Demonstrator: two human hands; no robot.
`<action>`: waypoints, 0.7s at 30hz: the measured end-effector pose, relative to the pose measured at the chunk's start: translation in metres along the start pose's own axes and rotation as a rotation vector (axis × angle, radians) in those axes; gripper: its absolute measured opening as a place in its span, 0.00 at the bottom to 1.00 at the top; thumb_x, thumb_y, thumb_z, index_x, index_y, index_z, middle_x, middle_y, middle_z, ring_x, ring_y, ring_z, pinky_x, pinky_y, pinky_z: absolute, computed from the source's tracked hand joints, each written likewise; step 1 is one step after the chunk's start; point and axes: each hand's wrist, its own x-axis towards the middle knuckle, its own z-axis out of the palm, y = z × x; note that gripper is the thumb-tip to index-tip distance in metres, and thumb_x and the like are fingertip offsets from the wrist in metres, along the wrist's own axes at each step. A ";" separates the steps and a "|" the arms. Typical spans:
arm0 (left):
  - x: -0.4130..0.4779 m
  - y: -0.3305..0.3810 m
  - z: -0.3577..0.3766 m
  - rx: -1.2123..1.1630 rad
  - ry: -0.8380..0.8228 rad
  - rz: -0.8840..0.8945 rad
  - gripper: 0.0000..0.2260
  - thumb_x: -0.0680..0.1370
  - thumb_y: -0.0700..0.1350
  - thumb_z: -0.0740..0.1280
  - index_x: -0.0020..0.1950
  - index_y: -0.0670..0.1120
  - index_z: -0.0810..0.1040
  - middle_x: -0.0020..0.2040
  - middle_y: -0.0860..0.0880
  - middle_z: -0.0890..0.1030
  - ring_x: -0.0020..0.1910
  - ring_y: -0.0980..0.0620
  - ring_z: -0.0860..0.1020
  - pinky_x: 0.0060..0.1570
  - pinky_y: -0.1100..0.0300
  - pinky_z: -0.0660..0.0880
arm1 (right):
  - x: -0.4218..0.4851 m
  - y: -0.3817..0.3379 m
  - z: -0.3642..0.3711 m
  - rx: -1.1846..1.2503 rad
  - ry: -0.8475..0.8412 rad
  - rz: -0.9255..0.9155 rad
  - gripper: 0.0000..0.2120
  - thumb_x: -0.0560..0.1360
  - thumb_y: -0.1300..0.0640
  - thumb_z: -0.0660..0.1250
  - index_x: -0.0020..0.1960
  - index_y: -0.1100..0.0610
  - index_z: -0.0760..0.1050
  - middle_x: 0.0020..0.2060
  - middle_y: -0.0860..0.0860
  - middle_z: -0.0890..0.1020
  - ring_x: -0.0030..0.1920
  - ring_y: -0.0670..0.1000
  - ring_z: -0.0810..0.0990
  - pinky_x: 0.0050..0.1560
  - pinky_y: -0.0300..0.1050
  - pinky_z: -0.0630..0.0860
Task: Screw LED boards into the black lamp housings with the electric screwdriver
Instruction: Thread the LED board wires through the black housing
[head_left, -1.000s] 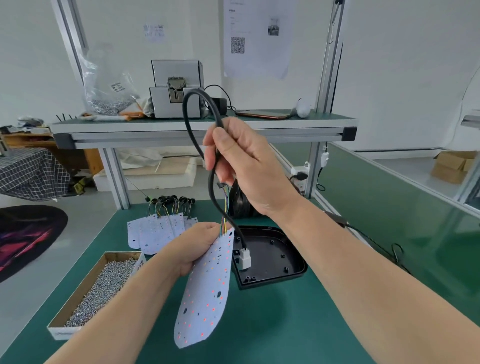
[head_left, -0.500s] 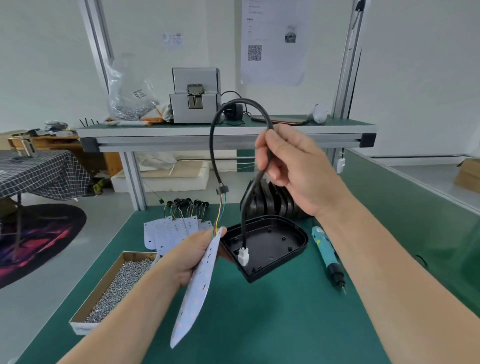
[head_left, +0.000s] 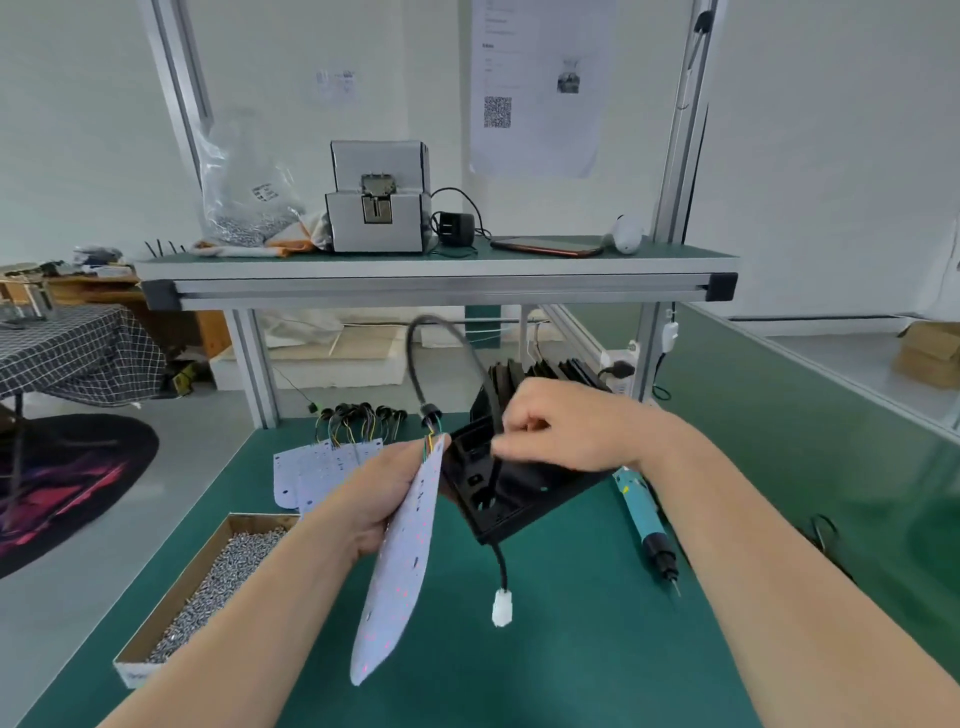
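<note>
- Cable (head_left: 409, 353) has passed through the black lamp housing (head_left: 519, 493). Its white connector (head_left: 501, 609), inside the shell half a second ago, now dangles below the lower edge at frame centre.
- Housing, earlier flat on the tabletop (head_left: 571, 665), now stands steeply tilted. The wiring looks threaded, so seating the board likely comes next.
- Right grip (head_left: 566, 426), raised high before, has dropped to the housing's top and pinches the cable.
- Left grip (head_left: 374, 499) clasps the LED board (head_left: 405, 561) just left of the housing. The electric screwdriver (head_left: 644, 514) lies untouched at right.
</note>
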 end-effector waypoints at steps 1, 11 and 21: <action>-0.001 0.004 -0.003 0.032 -0.008 0.024 0.18 0.81 0.51 0.65 0.34 0.48 0.66 0.23 0.52 0.62 0.18 0.56 0.60 0.20 0.68 0.60 | -0.002 0.007 -0.002 -0.087 -0.068 0.007 0.06 0.77 0.50 0.70 0.45 0.52 0.80 0.44 0.49 0.79 0.45 0.48 0.77 0.50 0.44 0.73; 0.008 0.038 -0.008 0.519 -0.092 0.172 0.11 0.82 0.51 0.65 0.48 0.46 0.82 0.37 0.49 0.75 0.35 0.52 0.70 0.39 0.60 0.66 | 0.025 0.031 0.022 -0.417 0.292 0.023 0.35 0.65 0.35 0.76 0.64 0.51 0.69 0.59 0.50 0.73 0.58 0.54 0.71 0.61 0.51 0.69; 0.015 -0.007 -0.010 0.124 0.278 -0.050 0.20 0.75 0.58 0.72 0.33 0.44 0.78 0.31 0.44 0.73 0.27 0.50 0.69 0.34 0.60 0.67 | 0.019 0.052 0.045 0.077 -0.059 0.377 0.11 0.78 0.50 0.71 0.47 0.58 0.76 0.42 0.53 0.79 0.39 0.52 0.75 0.35 0.43 0.70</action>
